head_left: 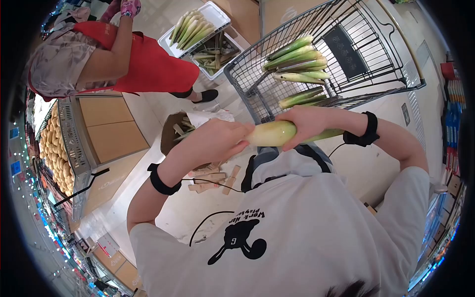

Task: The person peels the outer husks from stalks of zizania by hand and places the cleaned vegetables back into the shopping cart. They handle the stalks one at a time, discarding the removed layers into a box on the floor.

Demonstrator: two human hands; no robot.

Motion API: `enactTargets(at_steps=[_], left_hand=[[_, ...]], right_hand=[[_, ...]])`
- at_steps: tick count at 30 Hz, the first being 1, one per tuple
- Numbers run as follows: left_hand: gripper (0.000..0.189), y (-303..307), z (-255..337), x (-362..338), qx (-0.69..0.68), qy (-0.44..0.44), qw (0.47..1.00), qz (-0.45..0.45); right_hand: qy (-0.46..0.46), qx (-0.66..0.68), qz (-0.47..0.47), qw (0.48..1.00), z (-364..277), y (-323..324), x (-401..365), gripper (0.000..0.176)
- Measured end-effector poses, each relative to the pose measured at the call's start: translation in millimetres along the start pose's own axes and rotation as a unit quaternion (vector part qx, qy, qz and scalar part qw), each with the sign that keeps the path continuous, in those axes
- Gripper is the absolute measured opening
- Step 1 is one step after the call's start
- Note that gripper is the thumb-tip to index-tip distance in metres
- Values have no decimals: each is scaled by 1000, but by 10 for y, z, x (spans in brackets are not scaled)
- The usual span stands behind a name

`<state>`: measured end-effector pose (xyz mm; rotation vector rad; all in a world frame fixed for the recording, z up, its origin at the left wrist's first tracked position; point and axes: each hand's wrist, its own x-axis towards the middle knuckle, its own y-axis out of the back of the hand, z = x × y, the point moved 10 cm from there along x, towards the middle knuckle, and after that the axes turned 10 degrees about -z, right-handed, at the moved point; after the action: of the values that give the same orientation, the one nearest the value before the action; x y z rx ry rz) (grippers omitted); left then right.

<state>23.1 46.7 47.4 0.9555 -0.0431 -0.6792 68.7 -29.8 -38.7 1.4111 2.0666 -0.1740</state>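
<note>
A thick, pale green water bamboo shoot (273, 133) lies crosswise between my hands in front of my body. My right hand (308, 123) is wrapped around it, with its greener end running out toward my right wrist. At the pale end, my left hand (222, 140) has its fingers closed on the tip. Just beyond my hands, several more water bamboo shoots (297, 58) with green leaf ends lie in the shopping cart (247, 91). Close past my left hand stands an open cardboard box (169, 133) with leafy scraps in it.
A co-worker in a red apron (153, 62) and pink gloves stands at the upper left. White foam boxes (223, 19) there hold shoots and dark green leaves. Cardboard strips (210, 180) litter the floor. A crate of potatoes (74, 143) stands at left on cardboard boxes.
</note>
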Motion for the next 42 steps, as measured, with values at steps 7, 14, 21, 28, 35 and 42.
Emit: enactTargets(at_steps=[7,14,21,28,35,42], left_hand=[[27,-198,-37,-191,74,-10,996,-47],[19,-367,-375,-986,72,79,994,24],[39,-332,-1020,-2005,-119,313,923,188],[27,-560,-1434,-2858,-143,395,865,274],[21,-812,-1339,-2893,-66,383,868,309],[19,-990,-1464,-2753,-98,422,870,233]], right_hand=[[47,9,-50,998,-98,-99,296,59],[98,-117,-133,979,-700,-232,1044,60],[138,-183,-93,969,-1202,-128,1909,73],[173,-234,-138,947,-1624,-362,2829,61],[170,-204,-212,940,-1712,-551,2898,59],[197,-193,-232,933,-1487,-746,2893,57]])
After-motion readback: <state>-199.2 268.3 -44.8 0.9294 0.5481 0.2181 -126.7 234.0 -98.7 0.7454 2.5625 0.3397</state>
